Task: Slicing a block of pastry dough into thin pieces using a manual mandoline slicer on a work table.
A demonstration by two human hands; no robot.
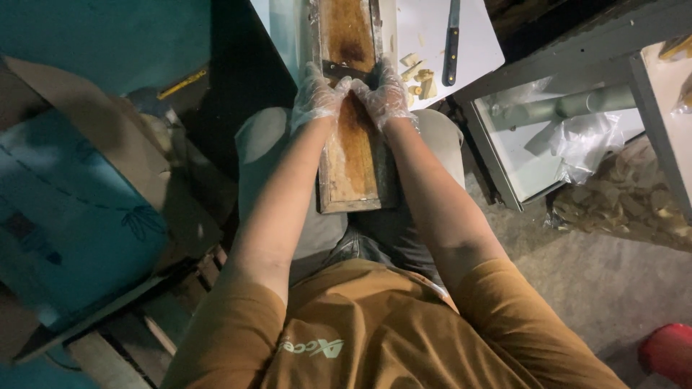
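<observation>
A long wooden slicer board (358, 155) with raised side rails lies across my lap and runs up onto a white table (425, 29). A dark metal blade (339, 70) crosses the board near its middle. My left hand (315, 99) and my right hand (385, 94), both in thin clear plastic gloves, press together on the board just below the blade. Their fingers curl over something small between them, which is hidden. The board's wet brown surface shows above and below my hands.
Pale cut pieces (420, 81) and a dark-handled knife (451, 43) lie on the white table. A metal frame with clear plastic bags (577, 144) stands at right, beside a heap of pale chips (634, 202) on the floor. Cardboard (79, 216) lies at left. A red object (667, 353) sits at bottom right.
</observation>
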